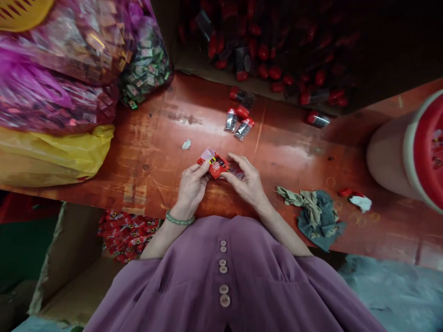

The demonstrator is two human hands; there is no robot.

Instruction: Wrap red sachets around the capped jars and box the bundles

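A: Head view. Your left hand (pixel 191 186) pinches the left edge of a small red packet (pixel 217 167) between thumb and fingertips; your right hand (pixel 246 183) closes on its right side, index finger stretched over the top. Both hands grip it, neither is open.

B: Where does the packet sit?

A: Lifted just above the red desk (pixel 145 152), between your hands, close to your body. Held at both ends like that, it stays flat and taut, probably so you can work its clear end.

B: What lies about it?

A: Three small red-capped vials (pixel 238 123) lie on the desk just beyond your hands, within easy reach. Farther back, an open cardboard box (pixel 277 55) holds many more of them. A crumpled cloth (pixel 316 216) lies to your right, and a white scrap (pixel 186 144) to the left of the vials. Bags of wrapped sweets (pixel 69 64) are heaped at far left. Below the desk edge, a box of red packets (pixel 126 233) sits near your left wrist. A red-topped tub (pixel 404 152) stands at the right edge.
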